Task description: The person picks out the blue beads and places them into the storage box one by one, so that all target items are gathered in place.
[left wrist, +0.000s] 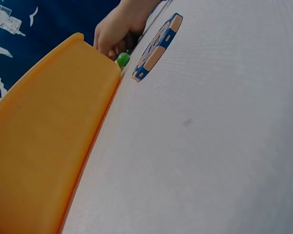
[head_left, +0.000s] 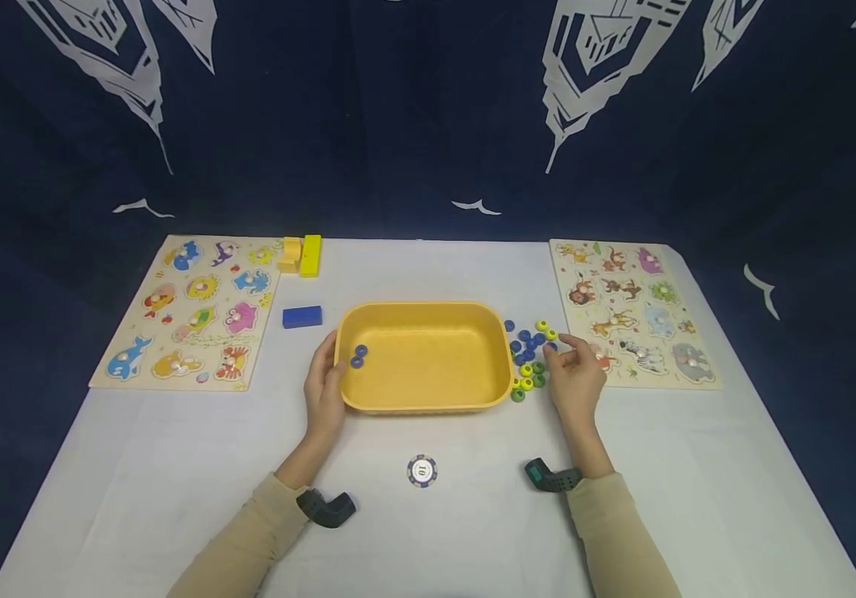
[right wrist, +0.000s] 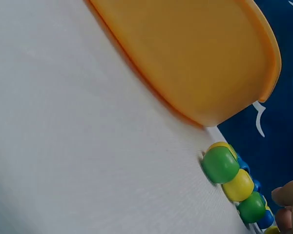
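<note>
A yellow plastic tray (head_left: 428, 399) stands mid-table with two blue beads (head_left: 361, 350) inside near its left wall. My left hand (head_left: 325, 390) grips the tray's left side, thumb at the rim. Just right of the tray lies a loose group of blue, yellow and green beads (head_left: 526, 370). At that group's right edge my right hand (head_left: 579, 378) pinches a blue bead (head_left: 551, 345) between thumb and index finger. The right wrist view shows green beads (right wrist: 220, 165) close up, with my fingers partly cut off at the frame's edge.
Animal puzzle boards lie at the left (head_left: 188, 324) and right (head_left: 633, 316). A blue block (head_left: 302, 316), a yellow block (head_left: 310, 256) and a light-orange piece (head_left: 289, 255) sit near the left board. A poker chip (head_left: 422, 471) lies in front of the tray.
</note>
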The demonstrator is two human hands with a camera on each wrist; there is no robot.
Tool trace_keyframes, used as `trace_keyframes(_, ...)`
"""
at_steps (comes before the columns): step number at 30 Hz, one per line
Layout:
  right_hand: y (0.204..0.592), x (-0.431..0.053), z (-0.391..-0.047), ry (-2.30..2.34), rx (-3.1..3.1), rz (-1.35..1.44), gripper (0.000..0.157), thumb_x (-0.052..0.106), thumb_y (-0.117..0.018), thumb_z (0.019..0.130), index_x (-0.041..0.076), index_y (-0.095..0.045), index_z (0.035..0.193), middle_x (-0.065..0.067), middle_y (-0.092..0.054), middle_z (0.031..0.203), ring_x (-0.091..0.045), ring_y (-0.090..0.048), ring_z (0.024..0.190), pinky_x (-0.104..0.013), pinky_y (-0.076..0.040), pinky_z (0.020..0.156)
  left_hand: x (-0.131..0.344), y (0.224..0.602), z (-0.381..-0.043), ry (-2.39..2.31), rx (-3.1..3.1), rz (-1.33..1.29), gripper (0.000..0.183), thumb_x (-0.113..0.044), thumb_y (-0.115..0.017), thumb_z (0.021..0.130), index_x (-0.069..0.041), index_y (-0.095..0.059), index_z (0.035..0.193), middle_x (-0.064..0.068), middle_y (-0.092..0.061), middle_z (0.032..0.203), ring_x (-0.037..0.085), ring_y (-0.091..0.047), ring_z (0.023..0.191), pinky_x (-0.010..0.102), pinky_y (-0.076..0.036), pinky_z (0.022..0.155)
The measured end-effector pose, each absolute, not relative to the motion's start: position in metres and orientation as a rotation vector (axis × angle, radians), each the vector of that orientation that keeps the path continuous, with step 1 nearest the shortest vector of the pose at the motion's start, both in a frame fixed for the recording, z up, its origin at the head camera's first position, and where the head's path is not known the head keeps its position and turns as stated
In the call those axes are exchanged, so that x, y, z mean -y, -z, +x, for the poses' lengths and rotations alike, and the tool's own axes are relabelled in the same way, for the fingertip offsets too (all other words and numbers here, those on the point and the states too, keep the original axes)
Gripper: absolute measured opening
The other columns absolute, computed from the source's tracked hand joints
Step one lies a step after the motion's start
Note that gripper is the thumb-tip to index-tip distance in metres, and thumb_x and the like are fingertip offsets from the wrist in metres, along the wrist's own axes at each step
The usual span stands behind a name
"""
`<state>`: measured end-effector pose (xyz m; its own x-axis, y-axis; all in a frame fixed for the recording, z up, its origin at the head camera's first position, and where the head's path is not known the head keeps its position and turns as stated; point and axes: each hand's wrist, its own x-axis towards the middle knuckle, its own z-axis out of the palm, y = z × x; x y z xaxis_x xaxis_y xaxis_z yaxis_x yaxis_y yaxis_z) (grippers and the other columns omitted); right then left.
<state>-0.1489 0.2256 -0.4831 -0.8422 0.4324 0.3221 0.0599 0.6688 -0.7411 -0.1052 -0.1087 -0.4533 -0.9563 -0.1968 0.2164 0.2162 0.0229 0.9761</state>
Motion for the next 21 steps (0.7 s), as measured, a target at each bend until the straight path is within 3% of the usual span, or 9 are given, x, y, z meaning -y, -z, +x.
trace_keyframes(5, 0.4879, -0.2252, -0.1527, -0.948, 2.446, -0.414, 0.032, 0.026, -0.063, 0.08, 0.008, -0.062, 0.108, -0.005, -0.053, 0.058, -0.012, -0.043, 0.044, -0.019, -0.031, 0.033, 0.11, 0.4529, -0.1056, 2.009, 2.002, -0.031, 0.046, 0.003, -0.033, 0.088, 0.004, -0.031, 0.134, 0.02, -0.039, 0.133, 0.032, -0.04, 0.12, 0.023, -0.04, 0.096)
trace_keyframes(11, 0.4871, -0.2221, -0.1544, -0.876, 2.494, -0.455, 0.031, 0.024, -0.062, 0.08, 0.006, -0.064, 0.105, -0.004, -0.052, 0.056, -0.014, -0.042, 0.043, -0.022, -0.03, 0.033, 0.1104, 0.453, -0.1056, 1.992, 2.0, -0.032, 0.045, 0.004, -0.033, 0.088, 0.004, -0.032, 0.133, 0.021, -0.04, 0.133, 0.033, -0.04, 0.119, 0.021, -0.04, 0.095)
trace_keyframes(21, 0.4799, -0.2207, -0.1516, -0.866, 2.517, -0.474, 0.025, 0.022, -0.061, 0.08, 0.006, -0.064, 0.099, -0.005, -0.053, 0.058, -0.016, -0.043, 0.046, -0.025, -0.031, 0.037, 0.1095, 0.4549, -0.1064, 2.004, 1.989, -0.016, 0.046, 0.005, -0.034, 0.087, 0.004, -0.033, 0.133, 0.024, -0.042, 0.128, 0.038, -0.043, 0.111, 0.049, -0.038, 0.092)
